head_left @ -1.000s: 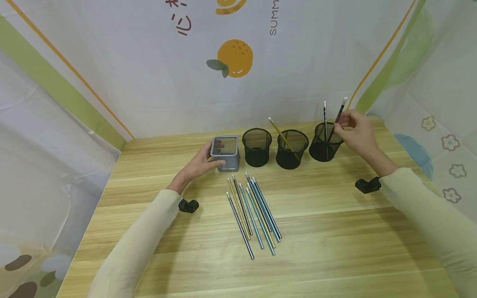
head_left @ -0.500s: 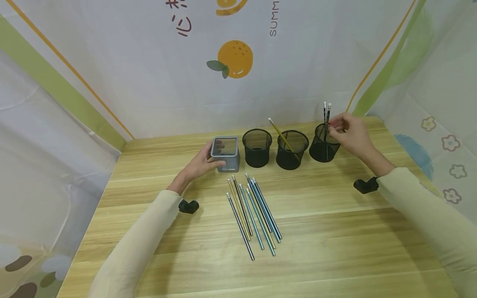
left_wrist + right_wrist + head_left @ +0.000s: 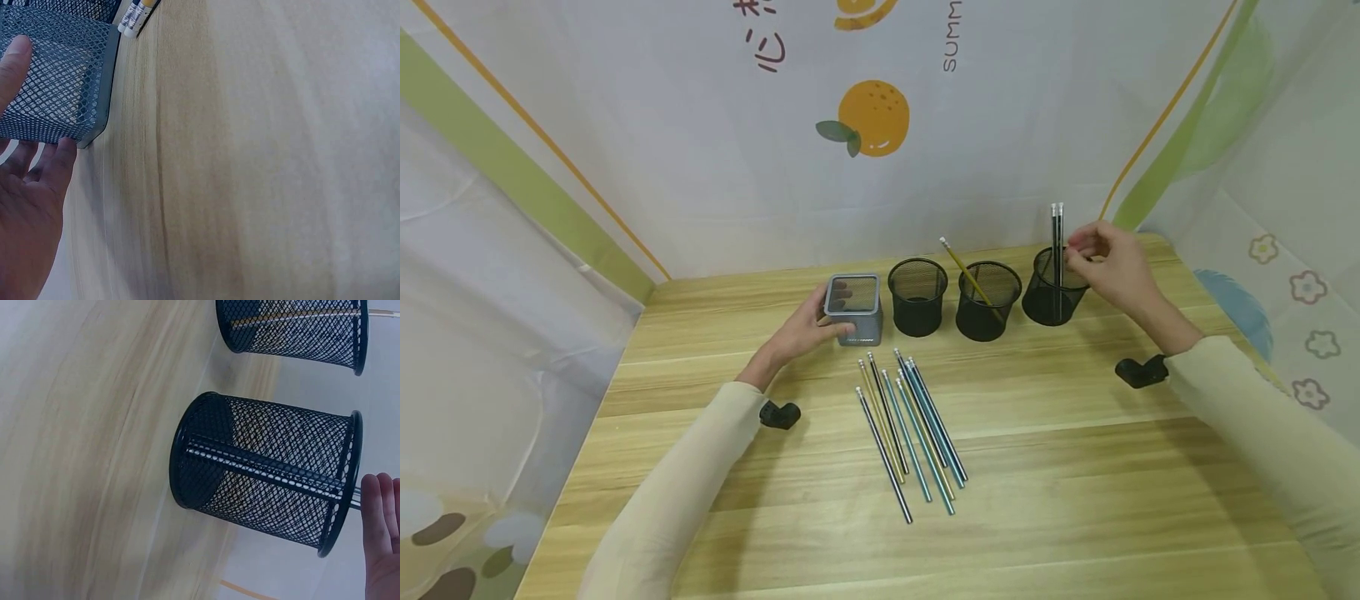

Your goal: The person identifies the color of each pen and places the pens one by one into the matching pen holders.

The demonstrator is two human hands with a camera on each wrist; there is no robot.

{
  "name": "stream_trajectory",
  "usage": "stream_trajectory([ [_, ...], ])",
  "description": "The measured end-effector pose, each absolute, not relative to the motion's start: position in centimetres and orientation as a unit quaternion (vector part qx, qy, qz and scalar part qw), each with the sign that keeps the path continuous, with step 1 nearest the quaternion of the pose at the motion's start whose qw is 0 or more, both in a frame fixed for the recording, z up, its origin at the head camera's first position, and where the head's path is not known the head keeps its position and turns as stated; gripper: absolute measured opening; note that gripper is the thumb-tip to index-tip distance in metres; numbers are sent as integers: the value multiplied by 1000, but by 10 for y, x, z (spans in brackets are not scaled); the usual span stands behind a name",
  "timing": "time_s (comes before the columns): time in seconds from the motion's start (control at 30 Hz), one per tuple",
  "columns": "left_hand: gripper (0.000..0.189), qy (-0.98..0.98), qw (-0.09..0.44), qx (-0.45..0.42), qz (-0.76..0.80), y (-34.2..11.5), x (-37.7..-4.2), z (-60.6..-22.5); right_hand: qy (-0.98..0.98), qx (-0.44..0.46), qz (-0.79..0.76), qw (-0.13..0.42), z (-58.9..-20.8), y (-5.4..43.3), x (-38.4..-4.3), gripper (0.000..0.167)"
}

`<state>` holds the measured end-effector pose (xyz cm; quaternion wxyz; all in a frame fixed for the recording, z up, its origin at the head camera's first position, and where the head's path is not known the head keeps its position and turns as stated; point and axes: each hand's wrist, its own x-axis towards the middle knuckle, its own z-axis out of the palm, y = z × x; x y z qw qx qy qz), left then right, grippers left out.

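My left hand grips a grey square mesh pencil holder, thumb on its near side and fingers round the back. In the left wrist view the thumb lies along the mesh of this holder. My right hand is at the rim of the rightmost round black mesh pencil cup, fingers loosely bent with nothing between them. Two black pencils stand side by side in that cup, white erasers up, just left of my fingertips. In the right wrist view their shafts show through the cup's mesh.
Two more round black cups stand in the row: the left cup holds nothing, the middle cup holds a yellow pencil leaning left. Several blue, gold and black pencils lie on the wooden table. A printed curtain hangs behind.
The right hand's black pencil has gone from leaning right to standing beside the other one. The right hand has let go of it and drawn slightly right. The left hand has stayed still.
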<state>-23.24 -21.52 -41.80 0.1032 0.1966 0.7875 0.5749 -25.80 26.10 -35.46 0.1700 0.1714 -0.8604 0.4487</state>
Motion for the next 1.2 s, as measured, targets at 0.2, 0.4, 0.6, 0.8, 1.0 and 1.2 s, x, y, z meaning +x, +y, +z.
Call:
stream_trajectory([
  [0.2,74,787,103,194,576,-215,-233,-419,-859,168,454,165,-355,260,-256,15],
  [0.4,76,786,108,186,579,-214,-231,-416,-842,187,481,159,-348,248,-242,13],
  [0.6,76,786,106,189,579,-214,-232,-417,-823,216,506,144,-335,234,-224,12],
  [0.8,75,786,105,189,579,-214,-232,-418,-810,229,525,129,-331,227,-218,12],
  [1.0,75,786,106,189,579,-213,-232,-416,-799,246,537,114,-343,223,-221,11],
  [1.2,76,789,106,188,575,-213,-231,-416,-814,250,516,95,-342,213,-214,10],
])
